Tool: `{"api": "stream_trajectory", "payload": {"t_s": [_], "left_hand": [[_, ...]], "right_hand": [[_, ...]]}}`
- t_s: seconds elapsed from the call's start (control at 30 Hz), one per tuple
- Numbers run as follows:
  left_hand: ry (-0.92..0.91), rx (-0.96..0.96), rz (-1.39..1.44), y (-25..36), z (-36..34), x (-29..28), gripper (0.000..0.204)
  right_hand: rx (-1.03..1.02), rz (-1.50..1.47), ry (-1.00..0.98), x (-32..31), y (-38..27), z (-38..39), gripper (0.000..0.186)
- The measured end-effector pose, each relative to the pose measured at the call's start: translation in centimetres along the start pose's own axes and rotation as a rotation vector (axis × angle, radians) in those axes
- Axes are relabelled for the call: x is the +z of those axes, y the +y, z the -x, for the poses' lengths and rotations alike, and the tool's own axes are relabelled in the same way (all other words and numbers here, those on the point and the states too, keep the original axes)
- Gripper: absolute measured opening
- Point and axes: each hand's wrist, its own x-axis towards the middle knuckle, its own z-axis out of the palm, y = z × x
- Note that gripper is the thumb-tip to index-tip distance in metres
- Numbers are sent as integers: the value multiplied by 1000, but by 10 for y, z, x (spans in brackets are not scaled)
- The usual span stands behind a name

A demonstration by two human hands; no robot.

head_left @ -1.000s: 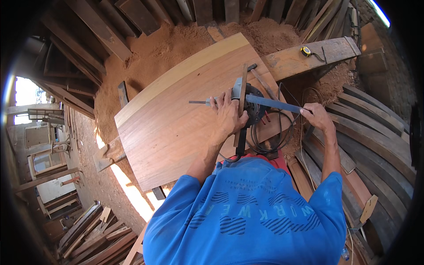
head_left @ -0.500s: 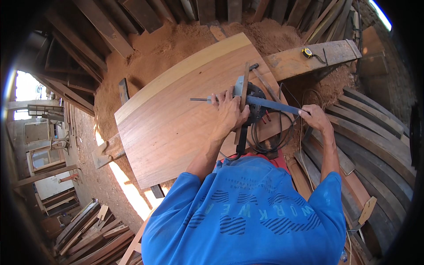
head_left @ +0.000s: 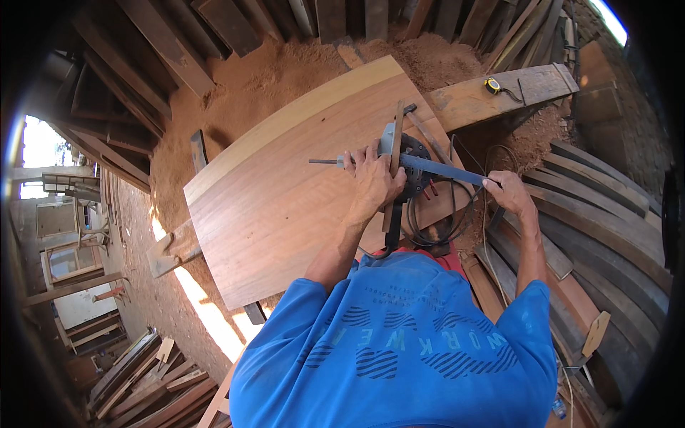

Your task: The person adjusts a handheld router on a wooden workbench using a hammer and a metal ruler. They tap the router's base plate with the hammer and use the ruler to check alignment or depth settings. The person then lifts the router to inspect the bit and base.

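A broad reddish-brown wooden panel (head_left: 278,214) with a paler far edge lies in front of me. On its right part rests a power tool with a round dark base (head_left: 415,167), seemingly a router, and a narrow wooden strip (head_left: 397,139) runs beside it. My left hand (head_left: 372,175) is closed over the tool's grey body and the strip; a thin metal rod (head_left: 322,161) sticks out past its fingers. My right hand (head_left: 508,191) grips the near right end of a long flat blue-grey metal bar (head_left: 446,170). The bar's other end reaches the base, partly hidden by the strip and left hand.
A hammer (head_left: 424,123) lies on the panel beyond the tool. Black cable (head_left: 439,239) coils near its right edge. A yellow tape measure (head_left: 492,85) sits on a thick plank (head_left: 524,96). Curved boards (head_left: 606,221) are stacked at right; sawdust (head_left: 264,78) covers the ground behind.
The whole view has shifted very slightly. Both hands keep the same grips, and the bar stays almost in the same place against the tool.
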Motion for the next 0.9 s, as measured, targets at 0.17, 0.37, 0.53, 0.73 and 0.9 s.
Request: {"api": "stream_trajectory", "payload": {"t_s": [0.17, 0.37, 0.53, 0.73, 0.9], "left_hand": [[-19, 47, 15, -7, -1, 0, 49], [-43, 204, 7, -26, 6, 1, 55], [18, 176, 63, -26, 7, 10, 55], [17, 171, 75, -24, 6, 11, 54], [-20, 153, 69, -22, 4, 7, 52]], "right_hand": [[5, -43, -3, 7, 3, 2, 37], [-1, -44, 19, 9, -2, 4, 36], [-2, -12, -4, 5, -6, 4, 36], [-22, 10, 13, 2, -11, 6, 39], [-7, 20, 5, 3, -9, 5, 41]]}}
